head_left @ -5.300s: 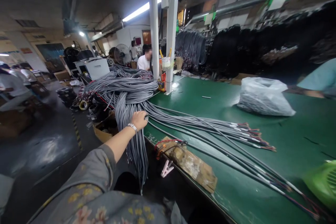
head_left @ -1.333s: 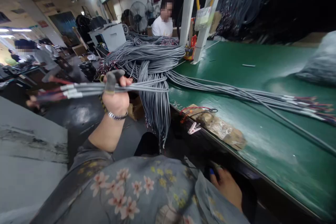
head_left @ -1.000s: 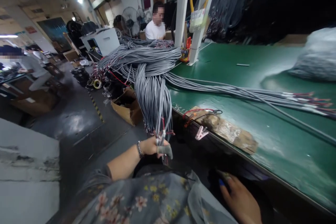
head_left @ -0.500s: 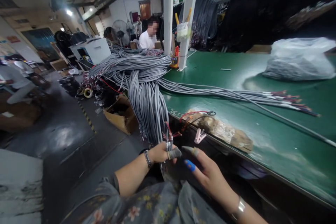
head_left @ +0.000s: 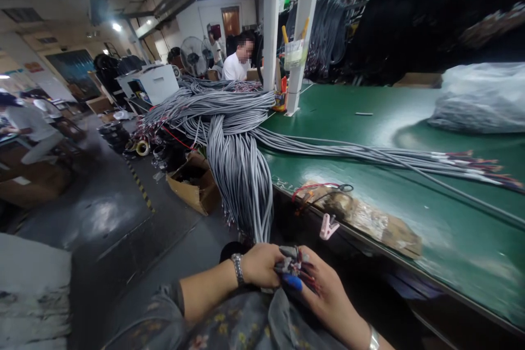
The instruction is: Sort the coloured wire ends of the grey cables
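My left hand point(head_left: 261, 266), with a watch on its wrist, is closed around the ends of several grey cables. At the front of that grip, the stripped cable ends point(head_left: 307, 273) show dark red and brown wires. My right hand point(head_left: 330, 289) is closed on these wires from the other side; its thumb wears a blue cover, and a grey cover shows on a finger. The fingertips of both hands almost meet, and some of the wires are hidden between them. Behind the hands, a thick bundle of grey cables point(head_left: 241, 180) hangs over the table edge.
On the green table point(head_left: 328, 104) lie more cables point(head_left: 361, 152), a taped cardboard strip point(head_left: 381, 224) and a clear plastic bag point(head_left: 479, 98). A pink clip point(head_left: 328, 226) sits at the edge. An open carton point(head_left: 194, 186) stands on the floor. A person point(head_left: 237, 65) sits beyond the posts.
My right hand has come in from the right and closed on the wire ends. My left hand has turned and the held ends now point right. The view has shifted slightly.
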The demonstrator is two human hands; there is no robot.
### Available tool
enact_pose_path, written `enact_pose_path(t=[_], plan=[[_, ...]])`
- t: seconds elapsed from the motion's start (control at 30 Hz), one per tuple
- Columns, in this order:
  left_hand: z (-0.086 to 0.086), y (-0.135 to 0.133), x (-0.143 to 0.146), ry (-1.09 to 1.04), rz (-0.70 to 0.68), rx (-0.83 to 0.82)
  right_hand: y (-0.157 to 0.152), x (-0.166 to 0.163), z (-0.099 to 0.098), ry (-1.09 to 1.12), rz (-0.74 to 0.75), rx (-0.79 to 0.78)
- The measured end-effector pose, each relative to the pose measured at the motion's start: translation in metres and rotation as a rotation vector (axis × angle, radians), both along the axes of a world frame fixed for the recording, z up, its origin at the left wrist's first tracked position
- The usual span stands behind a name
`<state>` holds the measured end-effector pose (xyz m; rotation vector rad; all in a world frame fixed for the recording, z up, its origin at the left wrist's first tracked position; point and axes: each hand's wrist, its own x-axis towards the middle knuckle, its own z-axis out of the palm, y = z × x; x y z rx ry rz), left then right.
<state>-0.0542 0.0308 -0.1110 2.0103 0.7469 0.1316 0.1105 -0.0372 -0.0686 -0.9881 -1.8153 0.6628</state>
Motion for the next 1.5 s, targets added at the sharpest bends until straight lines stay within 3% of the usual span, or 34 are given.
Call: enact_pose_path(t=[0.13,0.3,0.5,0.6,0.77,0.9,1.03,1.23,1.37,1.5], plan=[[0.014,0.0,-0.011,-0.034,-0.036,0.067,-0.001,-0.006,0.007,-0.014,0.024,-0.027],[0.027,-0.003,-0.025,-0.262,0.012,-0.083,0.004,-0.016,0.013,0.077,-0.043,0.013],[0.037,-0.009,-0.047,-0.709,0.462,-0.367,-0.009,0.003,0.013,0.143,-0.161,-0.028],[0.036,-0.009,-0.05,-0.806,0.612,-0.441,-0.021,0.019,0.01,0.097,-0.155,-0.098],[0.038,-0.009,-0.021,-0.779,0.581,-0.434,-0.026,0.024,0.003,0.071,-0.012,-0.237],[0.045,-0.013,0.012,-0.73,0.544,-0.38,-0.016,0.014,-0.005,0.179,0.143,-0.451],[0.05,-0.015,0.024,-0.613,0.473,-0.438,-0.009,0.009,-0.014,0.31,0.097,-0.645],[0.047,-0.013,0.025,-0.475,0.346,-0.657,-0.006,0.004,-0.029,0.44,0.131,-0.766],[0.042,-0.012,0.029,-0.431,0.381,-0.683,-0.003,-0.003,-0.037,0.51,0.158,-0.84],[0.039,-0.011,0.035,-0.471,0.537,-0.609,0.0,0.002,-0.037,0.536,0.149,-0.896]])
